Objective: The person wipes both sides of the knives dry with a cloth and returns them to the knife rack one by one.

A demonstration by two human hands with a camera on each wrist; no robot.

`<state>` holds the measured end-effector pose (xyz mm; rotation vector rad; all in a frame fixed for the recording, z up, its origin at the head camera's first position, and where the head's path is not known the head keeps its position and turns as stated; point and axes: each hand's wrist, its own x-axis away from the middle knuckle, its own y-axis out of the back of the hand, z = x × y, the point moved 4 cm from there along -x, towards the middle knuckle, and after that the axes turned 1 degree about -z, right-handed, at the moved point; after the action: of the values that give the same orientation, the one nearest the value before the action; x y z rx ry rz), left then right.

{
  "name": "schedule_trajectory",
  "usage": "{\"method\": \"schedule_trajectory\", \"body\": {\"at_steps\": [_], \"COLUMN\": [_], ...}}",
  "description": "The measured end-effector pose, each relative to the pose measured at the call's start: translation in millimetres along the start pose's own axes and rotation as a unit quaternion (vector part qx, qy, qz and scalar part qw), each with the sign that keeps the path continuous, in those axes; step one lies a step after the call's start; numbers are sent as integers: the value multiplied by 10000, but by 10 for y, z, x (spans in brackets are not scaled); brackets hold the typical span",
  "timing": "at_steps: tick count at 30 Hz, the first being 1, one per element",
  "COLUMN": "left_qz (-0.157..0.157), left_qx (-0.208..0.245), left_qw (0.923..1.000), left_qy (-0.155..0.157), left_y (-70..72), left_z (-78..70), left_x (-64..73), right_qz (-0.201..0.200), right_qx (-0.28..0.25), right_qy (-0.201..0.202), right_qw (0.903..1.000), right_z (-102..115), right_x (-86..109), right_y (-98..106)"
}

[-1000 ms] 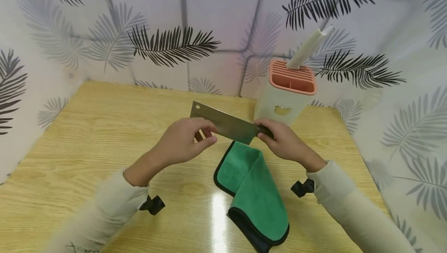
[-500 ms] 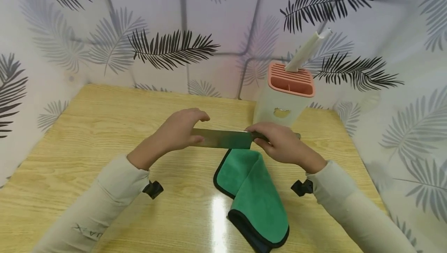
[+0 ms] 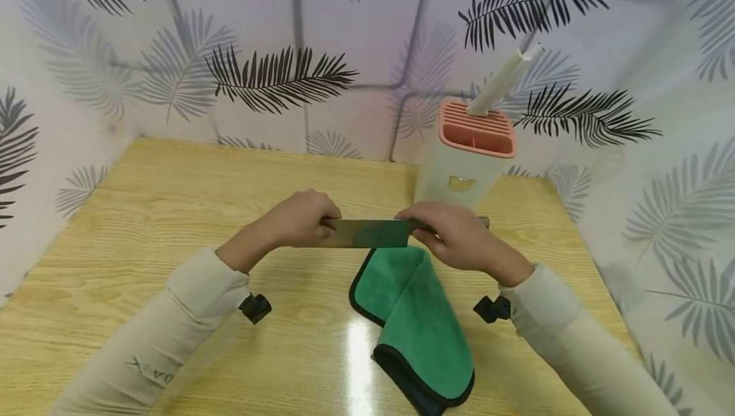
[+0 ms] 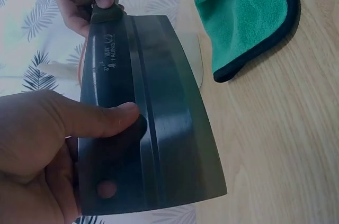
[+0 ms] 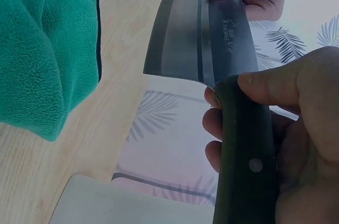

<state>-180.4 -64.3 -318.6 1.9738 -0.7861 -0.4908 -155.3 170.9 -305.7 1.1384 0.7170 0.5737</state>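
A cleaver [image 3: 370,233] with a broad steel blade and a dark handle is held level above the table between both hands. My right hand [image 3: 459,234] grips its handle, thumb lying along the top near the blade, as the right wrist view shows. At the far end of the blade, my left hand [image 3: 301,219] pinches the spine side near the hanging hole, its thumb [image 4: 114,121] flat on the blade's face. Below and nearer lies a folded green cloth [image 3: 427,326] with black edging, apart from both hands.
Behind the right hand stands a white knife block [image 3: 459,180] with an orange slotted top; a white-handled utensil [image 3: 505,83] sticks up from it. The wooden table [image 3: 172,212] meets a leaf-patterned wall covering [image 3: 356,33] at the back and right.
The cleaver has turned from slanted to level, its blade now seen more narrowly. My left hand first loosened around the blade's end, then closed its fingers on it. The right hand keeps its grip.
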Motion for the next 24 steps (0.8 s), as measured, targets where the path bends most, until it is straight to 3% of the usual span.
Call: {"method": "schedule_trajectory", "body": {"at_steps": [8, 11, 14, 16, 17, 20, 22, 24], "left_qz": [204, 233, 157, 126, 131, 189, 220, 214], "left_qx": [498, 750, 918, 1063, 1143, 1399, 1590, 1751], "left_qw": [9985, 9969, 9955, 9940, 9931, 9897, 9867, 9838], "left_qy": [-49, 94, 184, 214, 214, 221, 247, 306], "left_y": [-77, -91, -87, -86, -89, -105, -118, -126], "left_z": [51, 81, 106, 120, 125, 141, 151, 158], "left_x": [3, 8, 13, 15, 15, 17, 21, 27], "right_qz": [-36, -503, -1424, -2298, -2770, -3951, -4339, -4471], "right_qx": [-243, -185, -268, -476, -588, -1062, -1314, -1493], "right_qy": [-283, -587, -979, -1307, -1495, -2058, -2404, -2689], "right_qw": [9993, 9968, 9846, 9632, 9473, 8890, 8583, 8400], "right_z": [-32, -61, -124, -178, -210, -308, -362, -403], "right_x": [56, 90, 163, 242, 292, 455, 539, 591], "right_y": [31, 131, 270, 381, 435, 558, 598, 608]}}
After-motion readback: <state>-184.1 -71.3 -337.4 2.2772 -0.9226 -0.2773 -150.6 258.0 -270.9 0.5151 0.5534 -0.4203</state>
